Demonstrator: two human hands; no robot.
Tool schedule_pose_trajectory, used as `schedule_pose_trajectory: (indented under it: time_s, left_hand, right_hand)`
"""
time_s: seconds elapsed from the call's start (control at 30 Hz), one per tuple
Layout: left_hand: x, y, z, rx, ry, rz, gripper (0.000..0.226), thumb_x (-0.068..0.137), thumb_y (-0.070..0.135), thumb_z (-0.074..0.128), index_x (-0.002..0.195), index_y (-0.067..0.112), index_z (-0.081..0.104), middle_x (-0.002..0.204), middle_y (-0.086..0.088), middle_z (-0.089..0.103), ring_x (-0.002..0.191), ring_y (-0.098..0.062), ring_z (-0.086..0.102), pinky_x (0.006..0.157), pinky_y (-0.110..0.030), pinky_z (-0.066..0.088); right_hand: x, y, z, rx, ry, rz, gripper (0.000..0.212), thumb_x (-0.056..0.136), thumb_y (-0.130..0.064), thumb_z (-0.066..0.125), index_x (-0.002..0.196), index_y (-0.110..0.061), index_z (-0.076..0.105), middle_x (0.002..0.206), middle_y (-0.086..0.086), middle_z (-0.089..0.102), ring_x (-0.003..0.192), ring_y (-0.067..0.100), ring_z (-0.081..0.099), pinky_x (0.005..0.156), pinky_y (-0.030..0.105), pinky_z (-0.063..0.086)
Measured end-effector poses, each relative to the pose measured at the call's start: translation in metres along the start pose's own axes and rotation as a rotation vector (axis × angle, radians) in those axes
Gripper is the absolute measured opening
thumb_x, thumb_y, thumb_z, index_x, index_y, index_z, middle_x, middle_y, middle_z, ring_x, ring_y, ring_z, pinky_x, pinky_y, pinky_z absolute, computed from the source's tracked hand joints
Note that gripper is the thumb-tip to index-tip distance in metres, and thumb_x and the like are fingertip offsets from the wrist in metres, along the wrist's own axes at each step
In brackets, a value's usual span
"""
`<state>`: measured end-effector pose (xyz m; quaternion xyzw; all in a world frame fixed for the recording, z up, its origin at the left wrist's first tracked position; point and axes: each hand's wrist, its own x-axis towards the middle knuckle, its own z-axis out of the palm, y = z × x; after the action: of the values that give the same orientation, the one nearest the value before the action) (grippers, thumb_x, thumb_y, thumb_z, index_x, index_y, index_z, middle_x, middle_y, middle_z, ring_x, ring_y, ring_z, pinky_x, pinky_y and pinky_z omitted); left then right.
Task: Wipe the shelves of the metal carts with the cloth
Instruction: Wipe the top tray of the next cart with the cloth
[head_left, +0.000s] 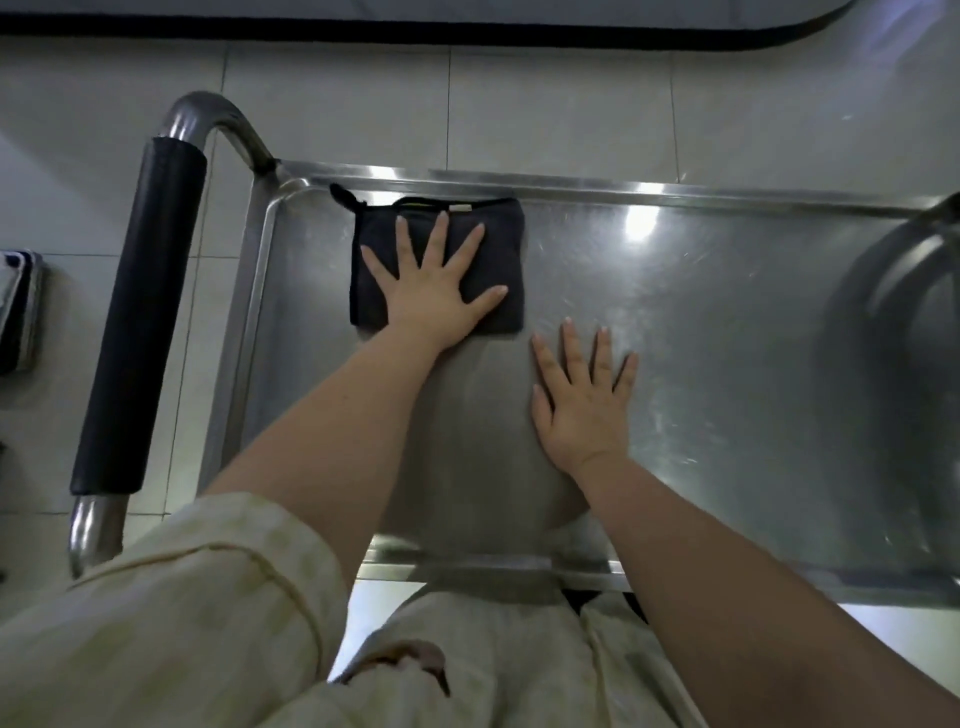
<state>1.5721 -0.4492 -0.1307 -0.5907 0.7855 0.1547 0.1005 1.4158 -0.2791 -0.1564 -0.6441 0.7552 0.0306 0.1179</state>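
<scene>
Stainless steel shelf (701, 322) runs off frame at right, where a curved bar (893, 270) blurs. Pale floor tiles (571, 104) surround it; a black-padded handle (140, 312) stands at its left end. The dark cloth (498, 249) lies in the far left corner under the left hand (434, 291), fingers spread flat; the right hand (582, 400) rests spread on bare steel.

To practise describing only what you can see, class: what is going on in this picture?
A person leans over the shelf of a metal cart. The left hand presses flat, fingers spread, on a folded dark cloth in the shelf's far left corner, near the padded handle. The right hand rests flat on the bare metal beside the cloth and holds nothing.
</scene>
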Motion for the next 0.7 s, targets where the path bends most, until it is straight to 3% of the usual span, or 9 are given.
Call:
schedule_pose_trajectory:
  time_s: [0.13,0.33,0.5,0.6,0.7]
  left_hand:
    - [-0.085,-0.002,0.030,0.021,0.056,0.108,0.081,0.081,0.084,0.021,0.149,0.052,-0.007,0.164,0.007,-0.009,0.146,-0.038,-0.018,0.106,-0.074,-0.008]
    - [-0.219,0.016,0.082,-0.011,0.016,0.060,0.084,0.080,0.082,0.030,0.153,0.044,0.011,0.164,-0.001,0.007,0.147,-0.044,-0.005,0.105,-0.077,-0.002]
    - [-0.224,0.019,0.078,0.009,-0.035,0.038,0.083,0.080,0.085,0.019,0.147,0.051,-0.016,0.160,0.006,-0.024,0.142,-0.038,-0.029,0.104,-0.072,-0.017]
    - [-0.227,-0.020,0.069,0.034,-0.005,0.039,0.081,0.078,0.088,0.020,0.145,0.057,-0.012,0.161,0.011,-0.019,0.145,-0.035,-0.025,0.110,-0.067,-0.013]
    - [-0.228,-0.082,0.065,0.035,0.044,-0.139,0.081,0.076,0.089,0.018,0.145,0.059,-0.011,0.163,0.010,-0.011,0.147,-0.037,-0.016,0.112,-0.065,-0.010]
  right_hand:
    - [0.002,-0.004,-0.002,0.017,-0.030,0.026,0.059,0.095,-0.048,0.021,0.154,-0.038,0.015,0.164,0.000,0.008,0.149,0.037,-0.001,0.114,0.066,0.000]
    - [0.001,-0.008,-0.004,0.031,-0.032,0.049,0.055,0.099,-0.043,0.009,0.154,-0.041,0.001,0.164,-0.003,-0.002,0.149,0.035,-0.009,0.115,0.063,-0.007]
    - [0.001,-0.007,-0.011,0.000,-0.048,0.058,0.053,0.102,-0.041,0.016,0.154,-0.040,0.003,0.164,-0.004,-0.004,0.149,0.032,-0.011,0.116,0.060,-0.009]
    - [-0.001,-0.004,-0.016,-0.004,-0.067,0.048,0.053,0.103,-0.044,0.015,0.153,-0.042,-0.001,0.164,-0.006,-0.007,0.149,0.030,-0.013,0.117,0.058,-0.010]
    - [0.000,-0.005,-0.019,-0.019,-0.107,0.055,0.053,0.103,-0.046,0.012,0.153,-0.043,-0.005,0.163,-0.007,-0.011,0.149,0.029,-0.016,0.117,0.056,-0.012]
